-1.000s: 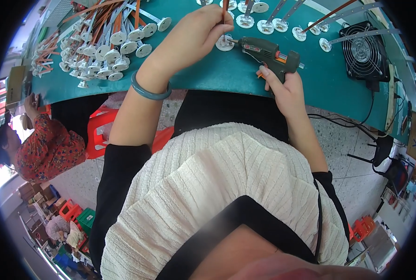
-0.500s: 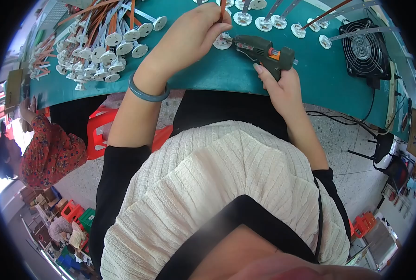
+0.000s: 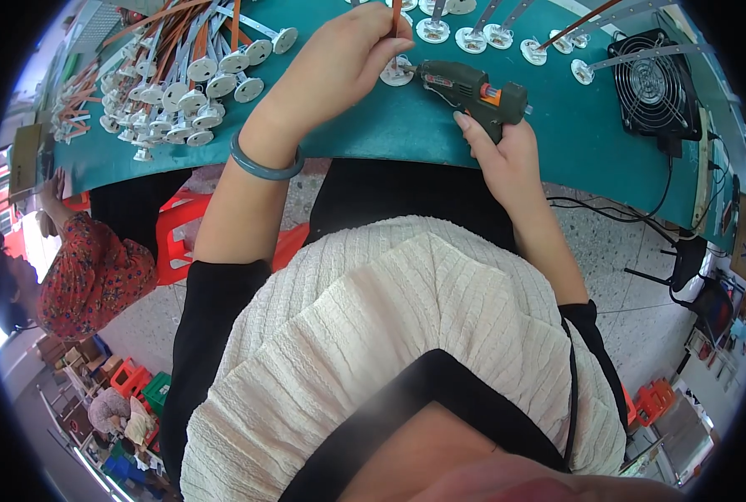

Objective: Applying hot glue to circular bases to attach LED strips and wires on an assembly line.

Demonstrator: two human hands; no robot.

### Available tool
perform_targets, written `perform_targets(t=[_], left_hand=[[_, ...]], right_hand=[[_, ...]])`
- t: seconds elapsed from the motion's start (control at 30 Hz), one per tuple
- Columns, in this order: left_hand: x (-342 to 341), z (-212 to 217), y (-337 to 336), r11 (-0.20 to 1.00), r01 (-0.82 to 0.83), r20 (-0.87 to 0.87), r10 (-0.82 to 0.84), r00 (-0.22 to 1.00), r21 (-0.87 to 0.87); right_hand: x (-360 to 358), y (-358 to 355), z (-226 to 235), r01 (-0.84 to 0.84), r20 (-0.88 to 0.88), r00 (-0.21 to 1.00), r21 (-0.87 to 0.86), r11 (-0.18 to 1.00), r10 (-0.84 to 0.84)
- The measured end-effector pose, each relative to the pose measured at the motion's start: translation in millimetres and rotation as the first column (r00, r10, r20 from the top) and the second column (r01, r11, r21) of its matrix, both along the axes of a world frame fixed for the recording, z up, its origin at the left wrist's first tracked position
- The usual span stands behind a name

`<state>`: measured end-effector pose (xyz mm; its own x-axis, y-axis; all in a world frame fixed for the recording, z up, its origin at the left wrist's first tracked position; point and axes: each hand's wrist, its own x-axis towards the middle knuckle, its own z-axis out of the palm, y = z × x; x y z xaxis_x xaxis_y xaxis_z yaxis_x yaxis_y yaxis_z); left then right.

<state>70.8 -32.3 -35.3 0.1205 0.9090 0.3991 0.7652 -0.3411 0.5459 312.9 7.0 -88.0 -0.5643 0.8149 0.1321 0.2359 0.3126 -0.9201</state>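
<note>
My left hand (image 3: 358, 52) is closed, with thumb and fingers pinched round an upright brown strip (image 3: 397, 18). At the strip's foot lies a round white disc base (image 3: 397, 77) on the table. A dark green hot glue gun (image 3: 458, 82) with an orange part sits in my right hand (image 3: 508, 159), fingers wrapped round its handle. Its nozzle points left, at the disc, close beneath my left fingertips. Whether the tip touches the base I cannot tell. My left fingers partly cover the join of strip and disc.
Several strips on white disc bases (image 3: 433, 31) stand along the table's far side. A large heap of similar pieces (image 3: 191, 102) lies at the left. A black fan (image 3: 653, 84) is on the right, with cables (image 3: 632, 219) hanging below. Another person (image 3: 89, 272) sits at far left near a red stool (image 3: 176, 238).
Both hands, the strip and the glue gun hold almost the same place. At far left the other person's arm has shifted slightly.
</note>
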Motion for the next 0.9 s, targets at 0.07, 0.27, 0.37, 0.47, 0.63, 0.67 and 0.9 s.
perform_targets(t=[0.07, 0.27, 0.37, 0.47, 0.63, 0.67, 0.9], left_hand=[[0, 0, 0, 1.000, 0.003, -0.013, -0.003, 1.000, 0.009], [1, -1, -2, 1.000, -0.007, 0.013, 0.007, 1.000, 0.008], [1, 0, -2, 1.000, -0.020, 0.034, 0.020, 0.999, -0.006], [1, 4, 0, 1.000, -0.010, -0.007, 0.010, 1.000, 0.011], [-4, 6, 2, 0.994, -0.020, 0.031, 0.023, 0.999, -0.109], [-3, 4, 3, 0.994, -0.021, 0.029, 0.024, 0.999, -0.108], [-6, -6, 2, 0.996, -0.017, 0.014, 0.016, 1.000, 0.091]], right_hand=[[0, 0, 2, 0.005, 0.006, 1.000, 0.004, 1.000, -0.005], [3, -8, 4, -0.006, 0.055, 0.999, 0.168, 0.986, -0.003], [4, -10, 3, -0.005, 0.111, 0.994, 0.162, 0.987, -0.013], [6, -9, 3, 0.000, 0.140, 0.990, 0.175, 0.985, -0.025], [5, -5, 3, -0.033, 0.169, 0.985, 0.302, 0.953, -0.019], [4, -5, 4, -0.033, 0.167, 0.986, 0.302, 0.953, -0.018], [30, 29, 23, -0.224, -0.064, 0.974, -0.343, 0.912, 0.215]])
